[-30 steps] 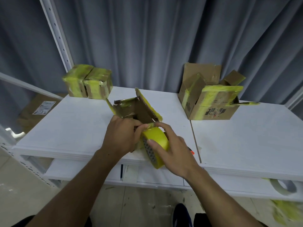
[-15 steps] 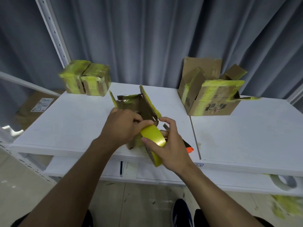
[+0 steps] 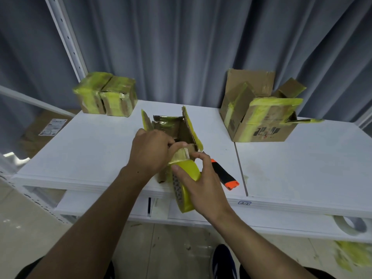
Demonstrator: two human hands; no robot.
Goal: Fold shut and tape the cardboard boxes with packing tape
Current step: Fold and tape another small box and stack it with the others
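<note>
A small open cardboard box (image 3: 177, 127) with yellow-taped flaps stands near the front edge of the white table (image 3: 302, 162). My right hand (image 3: 203, 186) grips a roll of yellow packing tape (image 3: 186, 184) just in front of the box. My left hand (image 3: 151, 152) pinches the loose end of the tape, a short strip pulled off the roll, right at the box's near flap. The box's lower front is hidden behind my hands.
Two taped-up boxes (image 3: 106, 95) sit at the table's back left. A bigger open box (image 3: 261, 117) with yellow tape stands at the back right. A black and orange cutter (image 3: 224, 174) lies right of my right hand. A white tape roll (image 3: 350, 225) rests on the lower shelf.
The roll has dropped a little away from the box while my left hand keeps the tape end, so a short strip now shows. The cutter has come fully into view.
</note>
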